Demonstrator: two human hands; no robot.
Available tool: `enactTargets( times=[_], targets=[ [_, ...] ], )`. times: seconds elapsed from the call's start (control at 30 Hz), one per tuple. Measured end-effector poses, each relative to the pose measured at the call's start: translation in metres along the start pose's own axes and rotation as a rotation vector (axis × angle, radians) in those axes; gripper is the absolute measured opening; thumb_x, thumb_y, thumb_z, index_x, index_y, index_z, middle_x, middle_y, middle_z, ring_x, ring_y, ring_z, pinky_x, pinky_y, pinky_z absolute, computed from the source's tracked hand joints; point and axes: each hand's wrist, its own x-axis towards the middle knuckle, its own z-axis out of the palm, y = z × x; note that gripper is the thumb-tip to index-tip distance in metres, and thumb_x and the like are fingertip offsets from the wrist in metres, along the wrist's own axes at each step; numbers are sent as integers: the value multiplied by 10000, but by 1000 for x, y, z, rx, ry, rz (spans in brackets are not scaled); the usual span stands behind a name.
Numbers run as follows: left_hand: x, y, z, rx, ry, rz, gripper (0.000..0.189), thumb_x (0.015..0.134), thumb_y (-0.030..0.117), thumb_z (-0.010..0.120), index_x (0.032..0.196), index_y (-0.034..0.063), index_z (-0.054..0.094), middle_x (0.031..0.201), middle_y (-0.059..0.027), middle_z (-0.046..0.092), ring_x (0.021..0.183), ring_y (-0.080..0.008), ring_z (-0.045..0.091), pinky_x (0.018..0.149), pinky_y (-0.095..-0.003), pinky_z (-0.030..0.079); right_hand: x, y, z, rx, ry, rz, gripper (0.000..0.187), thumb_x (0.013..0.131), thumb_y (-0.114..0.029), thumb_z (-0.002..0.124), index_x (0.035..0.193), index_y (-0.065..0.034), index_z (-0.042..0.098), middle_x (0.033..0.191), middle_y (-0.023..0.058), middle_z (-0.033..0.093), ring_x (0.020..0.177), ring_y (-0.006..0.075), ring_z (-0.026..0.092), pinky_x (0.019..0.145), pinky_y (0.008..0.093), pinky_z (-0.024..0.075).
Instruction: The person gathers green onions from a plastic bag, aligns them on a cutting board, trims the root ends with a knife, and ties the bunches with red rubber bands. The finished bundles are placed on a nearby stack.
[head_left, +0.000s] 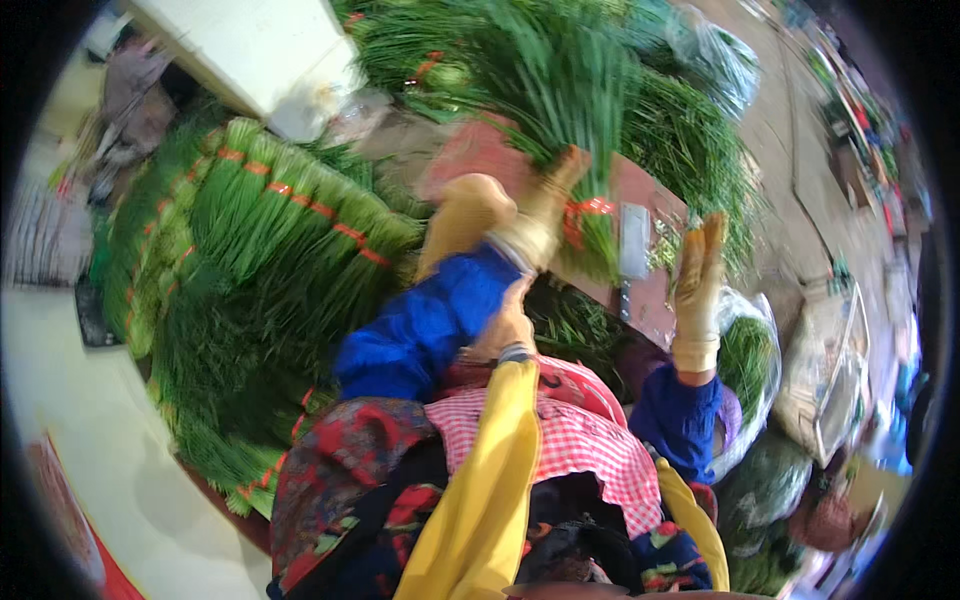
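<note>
My left hand (551, 199), in a tan glove and a blue sleeve cover, lies against the left side of a bundle of long green leafy stalks (581, 97); its grip is blurred. Orange-red ties (587, 219) circle the bundle near its pale base. At right, my right hand (699, 281), gloved too, is held up with straight fingers and nothing in it. A cleaver (634, 240) lies between bundle and right hand on a reddish board (651, 187). Near my left forearm is a bare hand (512, 321) in a yellow sleeve; whose it is I cannot tell.
Tied green bundles (292, 217) are stacked at left. Loose stalks (690, 142) lie beyond the board. A white box-like block (255, 45) stands at upper left. Plastic bags of greens (750, 360) are at right. A person (139, 97) is at far upper left.
</note>
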Motion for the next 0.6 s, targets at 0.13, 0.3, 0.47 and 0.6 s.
enactTargets(
  times=[0.13, 0.3, 0.47, 0.6],
  targets=[
    [-2, -39, 2, 213, -82, 104, 582, 793, 177, 851, 1282, 41, 566, 1179, -78, 675, 1046, -196, 636, 908, -357, 528, -29, 32, 30, -55, -481, 152, 686, 973, -316, 653, 1491, 24, 357, 1255, 97, 603, 998, 169, 601, 809, 268, 504],
    [-25, -59, 7, 535, -7, -48, 716, 759, 144, 868, 1370, 41, 509, 1214, -101, 669, 1127, -223, 602, 961, -379, 484, -29, 23, 6, 178, -387, 694, 768, 921, -556, 644, 1435, -24, 439, 1233, 65, 608, 1016, 184, 612, 841, 308, 515],
    [-15, -69, 2, 352, 37, -46, 586, 752, 149, 873, 1262, 35, 609, 1137, -73, 706, 1035, -200, 644, 919, -361, 495, -56, -10, 44, 418, -383, 717, 683, 937, -375, 695, 1467, -55, 405, 1338, 78, 567, 1174, 206, 578, 986, 365, 479],
    [-2, -51, -9, 155, 82, 88, 569, 773, 142, 855, 1263, 31, 586, 1119, -94, 705, 990, -223, 651, 891, -371, 509, -54, -13, 59, 285, -402, 606, 624, 904, -217, 741, 1432, -73, 442, 1194, 60, 627, 1025, 173, 630, 872, 326, 524]
  ],
)
